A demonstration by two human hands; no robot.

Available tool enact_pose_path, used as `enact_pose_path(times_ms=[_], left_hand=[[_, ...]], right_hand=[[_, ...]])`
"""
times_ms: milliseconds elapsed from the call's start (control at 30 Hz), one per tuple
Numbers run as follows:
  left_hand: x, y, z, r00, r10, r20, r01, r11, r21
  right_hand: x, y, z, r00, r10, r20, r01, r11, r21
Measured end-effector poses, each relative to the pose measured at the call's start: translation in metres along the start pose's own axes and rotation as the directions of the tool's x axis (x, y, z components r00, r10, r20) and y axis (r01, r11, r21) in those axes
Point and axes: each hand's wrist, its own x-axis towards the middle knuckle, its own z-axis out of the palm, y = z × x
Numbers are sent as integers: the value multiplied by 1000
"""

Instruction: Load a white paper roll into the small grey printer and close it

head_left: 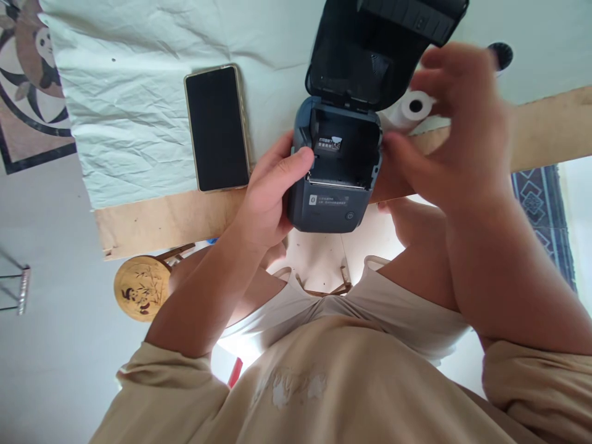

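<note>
Clasping the label printer [333, 179] on its left side, the left hand [268, 197] steadies it while the right hand [456, 132] hovers loosely curled, empty, nearer the paper roll [413, 108] (just right of the open lid).

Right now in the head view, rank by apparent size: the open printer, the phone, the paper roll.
1. Printer, lid open, largest, held by the left hand.
2. Phone, clearly smaller.
3. Paper roll, smallest, though partly hidden behind the right hand.

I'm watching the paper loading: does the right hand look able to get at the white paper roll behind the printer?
Probably yes: the right hand hovers right beside the white paper roll, nothing between them; the open dark-blue printer sits clear to the left.
</note>
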Motion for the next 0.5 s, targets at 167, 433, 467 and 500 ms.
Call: enact_pose_path(times_ms=[167,433,467,500], left_hand=[[0,-1,-4,999,4,42,-2,999,-51],[0,-1,-2,999,9,48,-7,999,-35],[0,-1,-2,999,10,50,-8,999,-36],[0,-2,-2,999,10,49,-8,999,-38]], right_hand=[[3,23,-19,955,-82,-285,60,995,-86],[7,30,-13,988,106,-116,-130,966,-225],[6,32,-12,985,108,-132,-127,981,-147],[6,34,-13,986,122,-112,-125,992,-23]])
